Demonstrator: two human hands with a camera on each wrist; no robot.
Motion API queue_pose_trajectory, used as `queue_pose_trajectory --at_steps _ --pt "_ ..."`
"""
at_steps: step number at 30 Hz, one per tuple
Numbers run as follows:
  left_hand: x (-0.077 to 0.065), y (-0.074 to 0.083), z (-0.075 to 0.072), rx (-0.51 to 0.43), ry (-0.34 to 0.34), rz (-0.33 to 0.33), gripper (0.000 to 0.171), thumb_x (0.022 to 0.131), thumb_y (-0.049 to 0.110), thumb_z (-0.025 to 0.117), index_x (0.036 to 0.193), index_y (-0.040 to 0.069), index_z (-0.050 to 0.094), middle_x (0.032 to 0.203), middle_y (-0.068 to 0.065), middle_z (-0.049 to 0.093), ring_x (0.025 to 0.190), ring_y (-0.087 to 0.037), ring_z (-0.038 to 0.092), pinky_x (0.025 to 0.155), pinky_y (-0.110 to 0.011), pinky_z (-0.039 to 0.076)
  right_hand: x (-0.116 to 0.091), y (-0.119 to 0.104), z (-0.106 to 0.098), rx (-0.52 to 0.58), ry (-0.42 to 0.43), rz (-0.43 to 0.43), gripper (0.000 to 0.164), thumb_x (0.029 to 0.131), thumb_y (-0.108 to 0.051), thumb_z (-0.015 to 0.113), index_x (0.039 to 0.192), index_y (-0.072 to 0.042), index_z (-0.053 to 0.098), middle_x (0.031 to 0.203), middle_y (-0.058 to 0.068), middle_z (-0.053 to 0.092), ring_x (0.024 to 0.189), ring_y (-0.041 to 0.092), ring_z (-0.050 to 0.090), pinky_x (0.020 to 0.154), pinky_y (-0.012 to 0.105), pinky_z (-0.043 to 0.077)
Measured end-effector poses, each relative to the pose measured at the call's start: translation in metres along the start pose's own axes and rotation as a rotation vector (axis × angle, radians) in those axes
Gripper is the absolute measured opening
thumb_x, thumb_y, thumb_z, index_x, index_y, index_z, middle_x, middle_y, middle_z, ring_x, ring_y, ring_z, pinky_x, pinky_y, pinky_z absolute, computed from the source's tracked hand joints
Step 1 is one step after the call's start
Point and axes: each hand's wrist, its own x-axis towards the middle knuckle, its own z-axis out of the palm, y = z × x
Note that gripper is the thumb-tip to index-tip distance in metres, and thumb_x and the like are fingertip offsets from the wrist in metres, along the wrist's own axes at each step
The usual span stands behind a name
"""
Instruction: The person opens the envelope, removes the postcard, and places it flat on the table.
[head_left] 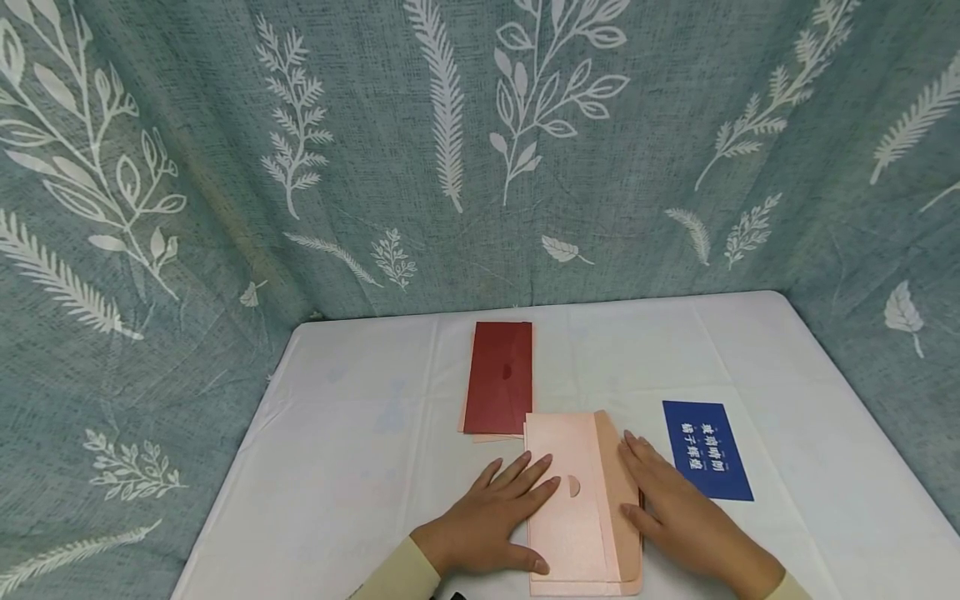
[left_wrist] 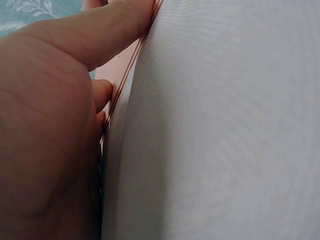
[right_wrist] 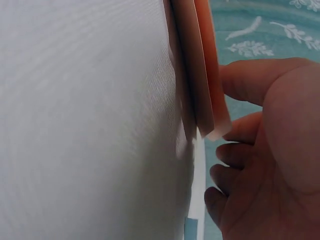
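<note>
A pale pink envelope [head_left: 564, 533] lies before me on top of other pink paper, its orange-pink flap [head_left: 617, 492] folded out to the right. My left hand [head_left: 483, 521] rests on the envelope's left part with the fingers spread. On the other side my right hand [head_left: 678, 517] touches the flap, its fingers fairly straight. In the right wrist view the flap [right_wrist: 220, 107] stands a little off the layers beneath, with the thumb and index finger against it. The left wrist view shows the left thumb on the edge of the thin pink layers [left_wrist: 120, 85].
A dark red envelope [head_left: 498, 375] lies behind the pink one, over another pink piece. To the right is a blue card [head_left: 708, 450] with white characters. A white cloth [head_left: 352, 467] covers the table, and a green leaf-patterned curtain [head_left: 465, 250] hangs around it.
</note>
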Motion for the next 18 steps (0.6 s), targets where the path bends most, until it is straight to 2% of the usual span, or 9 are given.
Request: queue_pose_trajectory --at_steps 7,18 --pt "0.0008 0.0000 0.0010 -0.004 0.003 -0.004 0.103 0.095 0.074 0.067 0.175 0.023 0.028 0.182 0.005 0.011 0.166 -0.023 0.007 0.127 -0.061 0.014 -0.0001 0.0061 0.0021 -0.034 -0.004 -0.021 0.074 0.104 -0.025 0.077 0.165 0.001 0.044 0.176 0.014 0.029 0.160 0.040 0.025 0.120 0.062 0.030" --pt "0.0018 0.0015 0.0023 -0.006 0.004 -0.014 0.103 0.095 0.075 0.067 0.175 0.024 0.028 0.182 0.005 0.012 0.166 -0.023 0.008 0.127 -0.060 0.014 -0.0024 0.0109 0.0052 -0.060 -0.059 -0.015 0.067 0.107 -0.029 0.071 0.162 0.002 0.048 0.173 0.016 0.034 0.159 0.041 0.027 0.122 0.065 0.026"
